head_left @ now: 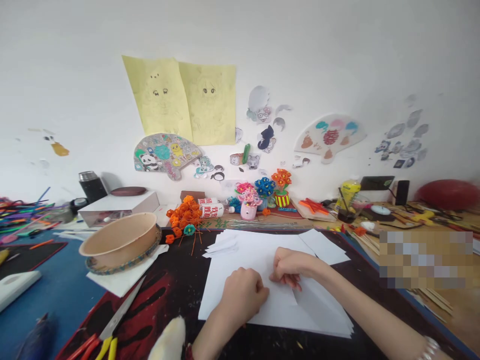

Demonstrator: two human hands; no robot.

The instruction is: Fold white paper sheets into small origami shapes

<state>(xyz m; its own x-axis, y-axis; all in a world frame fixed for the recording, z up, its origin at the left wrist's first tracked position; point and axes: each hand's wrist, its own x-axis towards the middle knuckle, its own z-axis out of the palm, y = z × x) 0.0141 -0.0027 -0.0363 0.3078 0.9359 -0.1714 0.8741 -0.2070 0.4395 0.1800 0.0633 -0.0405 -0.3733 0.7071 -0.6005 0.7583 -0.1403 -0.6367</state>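
My left hand (243,295) rests closed, knuckles up, on a stack of white paper (225,257). Its fingertips are turned down, so anything between them is hidden. Just to the right and a little farther back, my right hand (288,267) bends at the wrist, thumb and index finger pinched at a white sheet of paper (279,297). This sheet lies over the stack, with its corner and a shadowed edge showing below my right hand. Small folded paper pieces (225,245) lie at the stack's back left, and another white sheet (324,246) sticks out at the back right.
Scissors (112,325) lie open at front left, near a beige bowl (122,240) with a rim-like ring. Orange pipe-cleaner flowers (185,220) and a pink flower pot (248,210) stand behind the paper. A yellow-labelled bottle (349,194) and wooden sticks (362,242) are on the right.
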